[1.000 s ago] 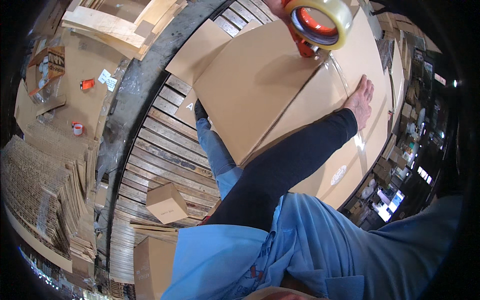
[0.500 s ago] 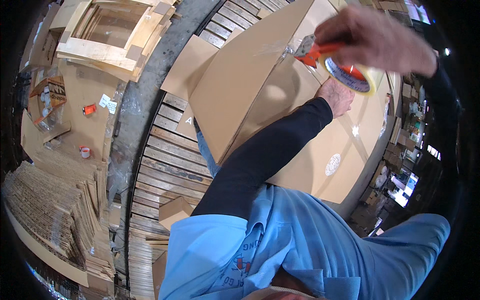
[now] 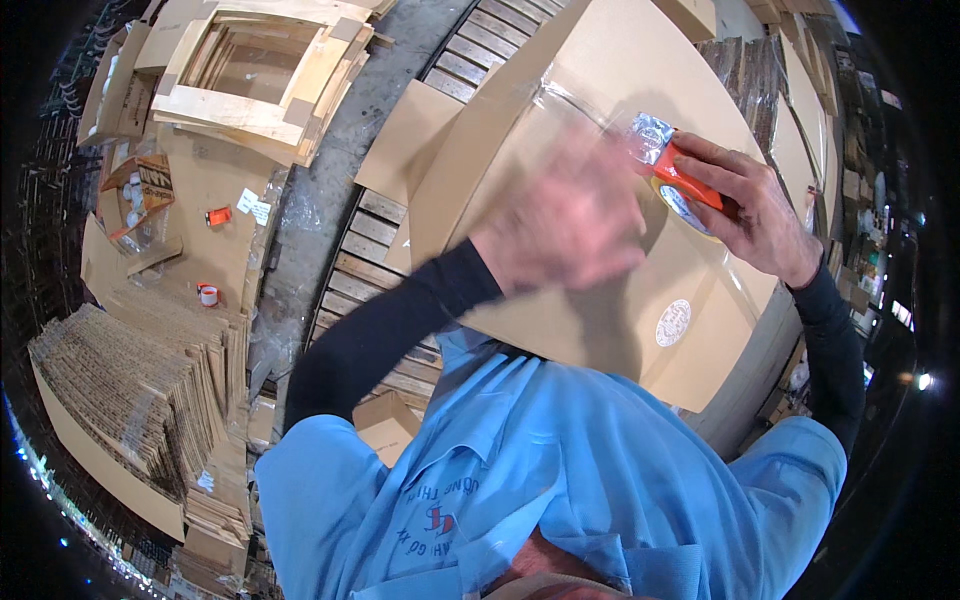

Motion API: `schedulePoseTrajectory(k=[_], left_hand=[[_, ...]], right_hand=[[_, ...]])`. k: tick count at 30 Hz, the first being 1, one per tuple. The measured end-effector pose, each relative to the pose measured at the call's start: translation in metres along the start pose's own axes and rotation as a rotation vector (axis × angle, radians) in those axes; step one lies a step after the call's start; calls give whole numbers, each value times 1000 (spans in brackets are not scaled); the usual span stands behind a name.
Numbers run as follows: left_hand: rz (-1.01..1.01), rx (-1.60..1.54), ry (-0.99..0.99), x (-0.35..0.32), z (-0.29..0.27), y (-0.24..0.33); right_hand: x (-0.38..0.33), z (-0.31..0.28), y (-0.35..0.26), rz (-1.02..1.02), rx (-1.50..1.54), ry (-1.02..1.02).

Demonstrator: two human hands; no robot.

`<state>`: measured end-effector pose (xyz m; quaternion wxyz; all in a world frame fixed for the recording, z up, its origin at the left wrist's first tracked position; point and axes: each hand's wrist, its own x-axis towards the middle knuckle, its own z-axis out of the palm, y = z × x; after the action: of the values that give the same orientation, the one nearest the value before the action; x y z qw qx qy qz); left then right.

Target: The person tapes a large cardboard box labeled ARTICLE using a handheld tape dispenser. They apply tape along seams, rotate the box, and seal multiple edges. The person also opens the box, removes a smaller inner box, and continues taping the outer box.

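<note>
A large brown cardboard box [image 3: 560,330] stands in front of me, with clear tape along its top and a round white mark on it. My right hand [image 3: 760,205] is closed around an orange tape dispenser [image 3: 690,178], which carries a roll of tape and has a shiny metallic-looking front end near the box top. Over the box's middle hovers my left hand [image 3: 575,215], smeared by motion. Its fingers cannot be made out, and whether it touches the box is unclear.
Wooden slats of a roller conveyor [image 3: 480,45] run under and beside the box. At the left are wooden frames [image 3: 235,110], a stack of cardboard sheets [image 3: 130,390], a small open box of white items [image 3: 140,195] and another orange dispenser [image 3: 218,216]. Stacked cardboard [image 3: 790,120] stands at right.
My right hand has lowered the tape dispenser from above onto or close to the box top. My left hand has pulled back from the far right of the box toward its middle.
</note>
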<state>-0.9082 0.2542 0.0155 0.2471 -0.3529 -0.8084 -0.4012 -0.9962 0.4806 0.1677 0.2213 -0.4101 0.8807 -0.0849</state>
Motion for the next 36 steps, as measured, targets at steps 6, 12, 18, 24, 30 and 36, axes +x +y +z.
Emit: schedulePoseTrajectory(k=[6, 12, 18, 24, 30, 36], left_hand=[[-99, 239, -328, 1, 7, -54], [-62, 225, -355, -7, 12, -58], [-88, 381, -454, -4, 7, -44], [2, 286, -552, 17, 55, -7], [68, 254, -660, 32, 122, 55], [103, 303, -792, 60, 181, 124]], right_hand=[[-18, 9, 10, -17, -33, 16], [-43, 29, 27, -49, 53, 91], [-88, 53, 46, -75, 106, 165], [-170, 68, 71, -23, 133, 202], [-278, 95, 105, 51, 103, 228], [-369, 114, 142, 57, 102, 260]])
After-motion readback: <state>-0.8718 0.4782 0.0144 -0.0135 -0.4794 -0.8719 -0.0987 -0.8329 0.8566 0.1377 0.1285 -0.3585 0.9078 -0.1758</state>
